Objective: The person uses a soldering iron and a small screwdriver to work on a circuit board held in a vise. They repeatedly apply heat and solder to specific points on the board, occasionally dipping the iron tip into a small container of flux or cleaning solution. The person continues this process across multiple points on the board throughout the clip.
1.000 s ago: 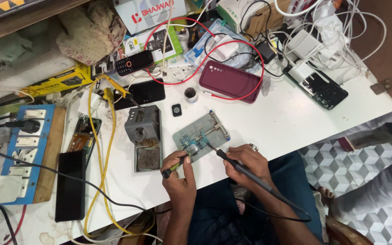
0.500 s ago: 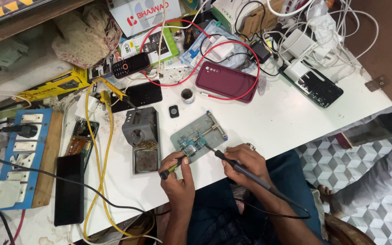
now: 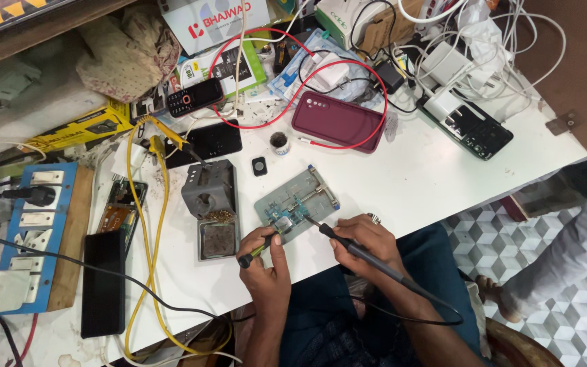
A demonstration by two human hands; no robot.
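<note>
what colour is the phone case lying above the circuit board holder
Dark maroon. The phone case shows best in the head view, ringed by a red wire.

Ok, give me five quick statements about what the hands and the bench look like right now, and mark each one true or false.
1. The right hand holds a soldering iron with its tip at the circuit board. True.
2. The left hand is empty. False: it grips a small tool with a yellow-green handle.
3. The circuit board sits clamped in a metal holder on the white table. True.
4. The maroon phone case lies under the left hand. False: it lies farther back on the table, ringed by a red cable.
5. The grey soldering stand is to the right of the holder. False: it is on its left.
</note>
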